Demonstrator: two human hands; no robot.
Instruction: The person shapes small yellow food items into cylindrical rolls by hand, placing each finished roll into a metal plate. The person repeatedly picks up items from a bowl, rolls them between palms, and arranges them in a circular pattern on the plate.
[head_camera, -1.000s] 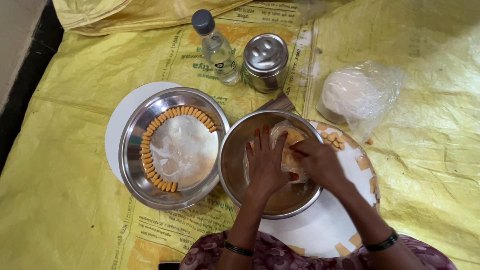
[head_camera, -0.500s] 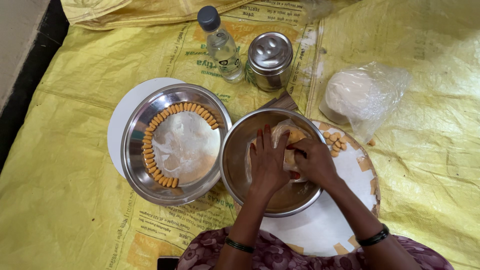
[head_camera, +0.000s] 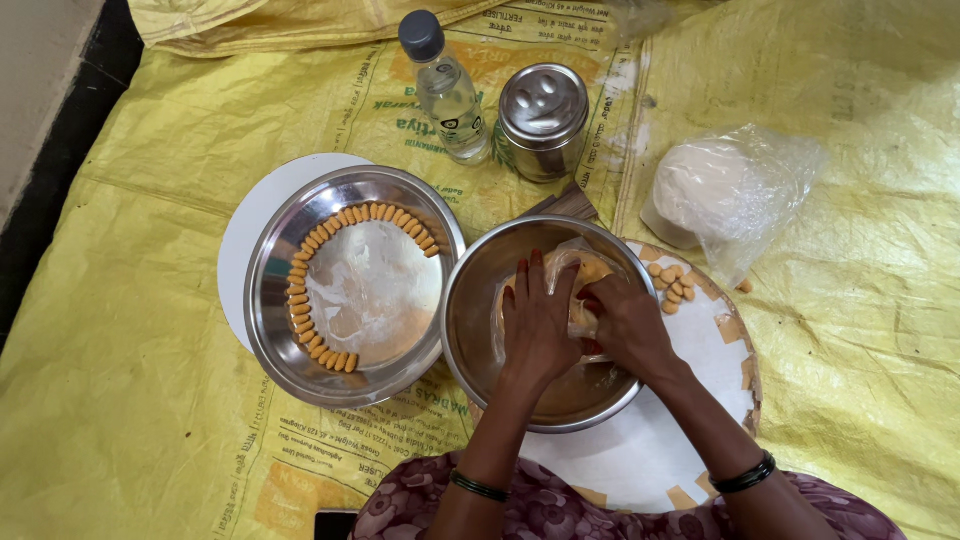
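Note:
Both my hands are inside a steel bowl (head_camera: 470, 310) in front of me. My left hand (head_camera: 538, 322) lies flat, fingers spread, on a clear plastic bag of orange-yellow dough (head_camera: 590, 270). My right hand (head_camera: 628, 325) curls around the same bag and dough from the right. To the left a steel plate (head_camera: 275, 345) holds a plastic sheet and several small orange dough pieces (head_camera: 300, 290) lined along its rim.
A round white board (head_camera: 690, 350) under the bowl carries a few small dough pieces (head_camera: 668, 285). Behind stand a clear bottle with a dark cap (head_camera: 445, 85) and a lidded steel canister (head_camera: 543, 120). A white lump in a plastic bag (head_camera: 715, 190) lies right. Yellow sacking (head_camera: 130, 400) covers the floor.
My right hand has drawn in a little toward the left hand over the dough bag. The left hand stays flat on it.

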